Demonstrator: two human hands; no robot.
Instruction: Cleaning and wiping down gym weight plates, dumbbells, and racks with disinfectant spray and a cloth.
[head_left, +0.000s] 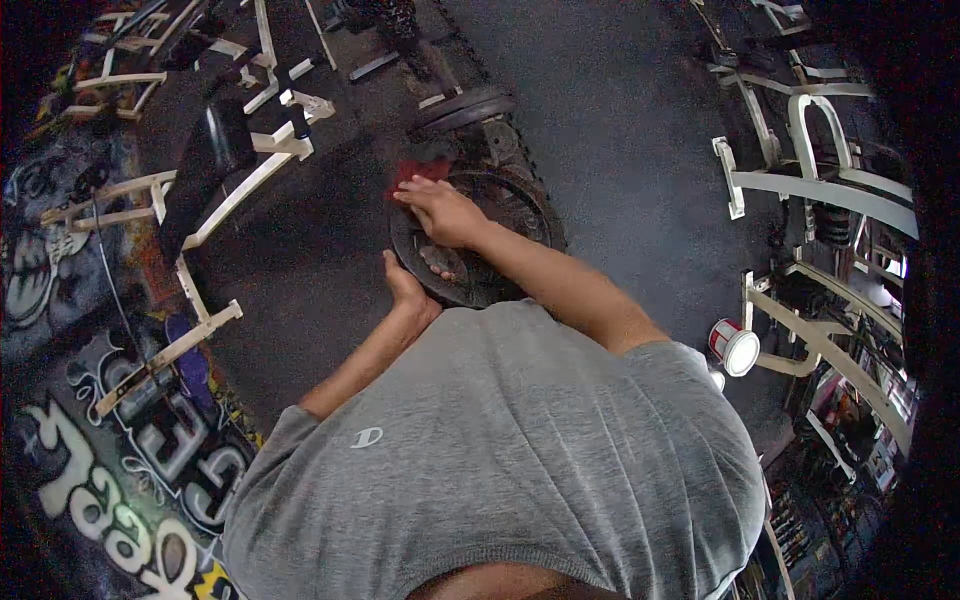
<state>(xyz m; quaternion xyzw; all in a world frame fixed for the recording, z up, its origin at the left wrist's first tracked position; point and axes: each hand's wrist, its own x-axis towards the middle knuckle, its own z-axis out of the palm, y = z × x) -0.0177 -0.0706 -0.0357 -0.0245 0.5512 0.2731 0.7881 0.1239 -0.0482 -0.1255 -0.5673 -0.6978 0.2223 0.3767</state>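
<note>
A large round black weight plate (544, 202) is in front of my body, partly hidden by my right forearm and shirt. My left hand (411, 289) grips its lower left rim, thumb outside and fingertips showing through an opening in the plate. Across the plate's upper left reaches my right hand (446, 214), its fingers pressed on a red cloth (420, 171) at the rim. The cloth's far edge is blurred.
More dark weight plates (469, 109) lie beyond, near a bench. White metal gym frames (247, 195) stand at left, and others (825, 191) at right. A red and white bucket (735, 349) is on the right. Graffiti covers the left wall.
</note>
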